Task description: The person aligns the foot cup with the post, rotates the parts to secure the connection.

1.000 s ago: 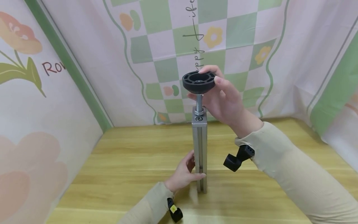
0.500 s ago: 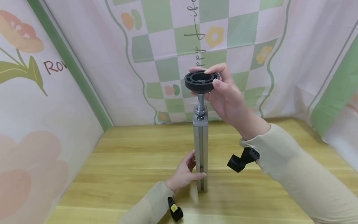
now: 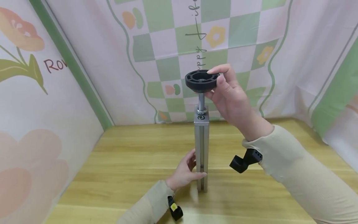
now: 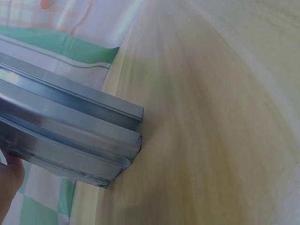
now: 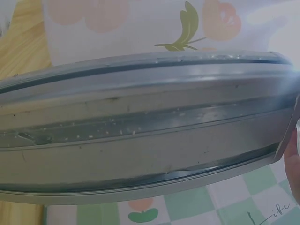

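Observation:
A grey aluminium profile (image 3: 202, 146) with slotted sides stands upright in the head view. On its top end plate sits a threaded rod (image 3: 201, 101) with a nut, topped by a round black leveling foot (image 3: 200, 84). My left hand (image 3: 183, 174) grips the profile low down, thumb across its near face. My right hand (image 3: 230, 96) pinches the foot's right edge, with thumb and index finger at the rim. In the left wrist view, the profile's lower end (image 4: 70, 124) meets the tabletop. The right wrist view shows the profile's long side (image 5: 140, 126); the foot is out of that view.
The wooden table (image 3: 126, 161) lies under the profile. A checkered, flowered curtain (image 3: 246, 28) hangs close behind it, and a printed panel (image 3: 42, 109) borders the left side. Each sleeve carries a black wrist mount (image 3: 240, 163).
My right hand has shifted slightly right around the foot, and the fingertips that showed over its far rim are now hidden. My left hand keeps its grip on the profile.

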A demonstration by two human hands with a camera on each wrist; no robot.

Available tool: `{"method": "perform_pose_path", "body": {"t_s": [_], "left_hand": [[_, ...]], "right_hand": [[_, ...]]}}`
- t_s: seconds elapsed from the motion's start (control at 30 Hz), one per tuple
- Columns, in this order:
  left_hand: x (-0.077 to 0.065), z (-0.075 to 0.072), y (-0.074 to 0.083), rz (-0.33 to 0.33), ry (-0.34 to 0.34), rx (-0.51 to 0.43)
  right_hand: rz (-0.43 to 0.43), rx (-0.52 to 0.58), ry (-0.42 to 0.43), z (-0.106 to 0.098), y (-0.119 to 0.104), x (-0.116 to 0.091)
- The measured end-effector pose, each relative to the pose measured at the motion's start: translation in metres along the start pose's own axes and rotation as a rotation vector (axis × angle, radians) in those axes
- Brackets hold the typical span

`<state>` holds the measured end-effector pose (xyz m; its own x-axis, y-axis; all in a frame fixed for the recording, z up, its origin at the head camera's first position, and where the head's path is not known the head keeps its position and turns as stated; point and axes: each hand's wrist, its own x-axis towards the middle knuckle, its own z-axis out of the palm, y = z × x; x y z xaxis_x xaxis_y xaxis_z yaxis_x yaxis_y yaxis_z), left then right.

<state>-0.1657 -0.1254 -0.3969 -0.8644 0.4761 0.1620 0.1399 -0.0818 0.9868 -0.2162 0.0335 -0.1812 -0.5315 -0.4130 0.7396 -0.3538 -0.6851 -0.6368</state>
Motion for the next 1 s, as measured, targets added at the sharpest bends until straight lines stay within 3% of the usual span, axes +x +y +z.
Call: {"method": "perform_pose_path", "body": {"t_s": [0.47,1.0], "left_hand": [[-0.001,0.001,0.000,0.005,0.005,0.000],[0.001,0.000,0.000,0.010,0.002,0.007]], "right_hand": [[-0.049,-0.104,0.063,0.016,-0.005,-0.001],[-0.088,-0.036,0.074,0.014,-0.004,0.001]]}}
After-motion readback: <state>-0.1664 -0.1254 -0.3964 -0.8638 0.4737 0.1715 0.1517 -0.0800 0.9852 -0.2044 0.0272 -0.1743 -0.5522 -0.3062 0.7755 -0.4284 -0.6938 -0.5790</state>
